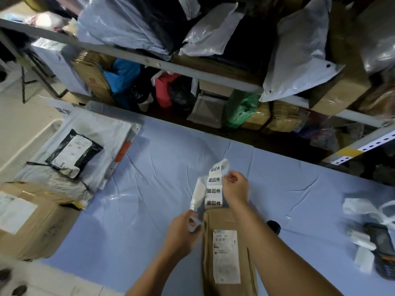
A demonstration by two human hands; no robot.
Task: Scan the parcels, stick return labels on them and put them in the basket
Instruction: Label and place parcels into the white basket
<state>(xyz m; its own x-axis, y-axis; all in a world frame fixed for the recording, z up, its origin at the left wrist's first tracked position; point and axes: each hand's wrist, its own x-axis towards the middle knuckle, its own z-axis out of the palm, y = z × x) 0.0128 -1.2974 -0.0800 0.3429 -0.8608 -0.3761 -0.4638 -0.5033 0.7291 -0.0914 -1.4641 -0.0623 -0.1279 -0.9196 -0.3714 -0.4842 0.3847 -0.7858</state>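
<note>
the right hand [235, 188] pinches the strip of return labels [214, 185] at its right edge, thumb and fingers curled close on the paper near the upper labels. the left hand [183, 230] holds the lower end of the same strip, where the white backing curls into a loop between its fingers. so both hands are clenched on the strip and keep it raised, nearly upright, above the far end of the brown parcel [226, 221]. the strip shows four white labels one under the other, each with black printed characters, and the bare backing is peeled off along its left side. the brown parcel is flat, of cardboard, and lies on the blue table cover [154, 171] just in front of the person, between the two forearms; a white shipping label [226, 257] is stuck on its top face. to the right on the cover lies a black handheld scanner [382, 251] among loose white backing strips [361, 210]. to the left stands a white slotted basket [46, 133] which holds grey bags and a black bag parcel [74, 152], and near it a big cardboard box [27, 223]. behind the table a metal shelf [192, 70] is full of bags and boxes.
</note>
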